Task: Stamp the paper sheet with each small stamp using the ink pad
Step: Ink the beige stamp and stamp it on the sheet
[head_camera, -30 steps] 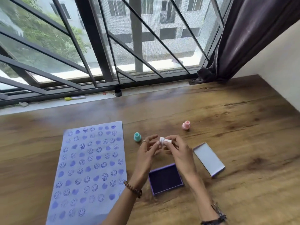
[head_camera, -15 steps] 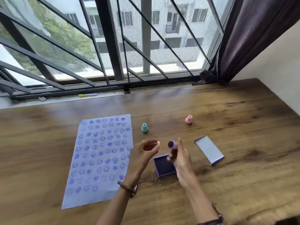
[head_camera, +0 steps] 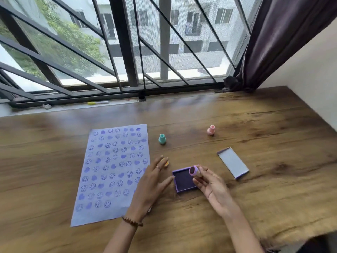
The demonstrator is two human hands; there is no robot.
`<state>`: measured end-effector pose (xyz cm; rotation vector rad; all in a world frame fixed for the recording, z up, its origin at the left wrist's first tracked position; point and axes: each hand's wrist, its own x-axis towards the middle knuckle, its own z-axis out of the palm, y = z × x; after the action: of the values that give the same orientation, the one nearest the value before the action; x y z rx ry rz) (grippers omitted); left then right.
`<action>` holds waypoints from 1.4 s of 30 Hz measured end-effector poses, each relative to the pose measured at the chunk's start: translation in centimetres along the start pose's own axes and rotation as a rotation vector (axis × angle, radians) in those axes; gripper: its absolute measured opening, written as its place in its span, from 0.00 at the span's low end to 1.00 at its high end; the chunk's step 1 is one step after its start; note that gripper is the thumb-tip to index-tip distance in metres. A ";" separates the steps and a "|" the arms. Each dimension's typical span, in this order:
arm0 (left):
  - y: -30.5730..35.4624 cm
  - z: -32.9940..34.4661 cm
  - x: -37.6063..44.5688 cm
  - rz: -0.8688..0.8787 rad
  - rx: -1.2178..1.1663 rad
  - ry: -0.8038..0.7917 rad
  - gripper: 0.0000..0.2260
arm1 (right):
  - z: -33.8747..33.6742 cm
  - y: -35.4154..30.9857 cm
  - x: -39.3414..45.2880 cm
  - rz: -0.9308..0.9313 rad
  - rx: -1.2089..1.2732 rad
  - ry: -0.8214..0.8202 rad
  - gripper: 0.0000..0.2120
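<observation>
Beside the ink pad point(head_camera: 184, 179), teal stamp point(head_camera: 162, 139) and lid point(head_camera: 233, 163) stand clear.

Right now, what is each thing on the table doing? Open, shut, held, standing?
Ink pad: open, lid off.
Lid: lying apart, inside up.
Stamp: held in right hand, inky face showing.
Teal stamp: standing, untouched.
Pink stamp: standing, untouched.
Paper: flat, mostly covered in prints.
Left hand: open, resting on the paper's edge.
</observation>
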<state>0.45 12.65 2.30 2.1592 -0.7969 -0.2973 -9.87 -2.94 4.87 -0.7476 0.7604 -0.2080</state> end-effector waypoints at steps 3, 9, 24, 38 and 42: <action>-0.7 0.1 -0.7 0.083 0.060 -0.104 0.33 | 0.2 0.4 -0.5 0.004 -0.141 -0.020 0.07; -1.8 1.2 -0.7 0.122 0.172 -0.140 0.35 | 2.0 1.3 -0.6 -0.241 -0.867 0.176 0.07; -2.3 1.6 -0.5 0.122 0.132 -0.127 0.31 | 4.3 3.3 0.3 -0.671 -1.763 0.146 0.10; -2.0 0.7 -0.7 0.145 0.199 -0.194 0.33 | 4.4 2.7 1.6 -0.494 -1.689 0.177 0.08; -3.5 -2.5 -1.9 0.125 0.203 -0.198 0.38 | 4.3 3.2 0.8 -0.489 -1.473 0.304 0.07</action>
<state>1.71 17.03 1.18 2.2793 -1.1115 -0.3836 -6.57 1.39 4.32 -2.3494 0.9541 -0.1776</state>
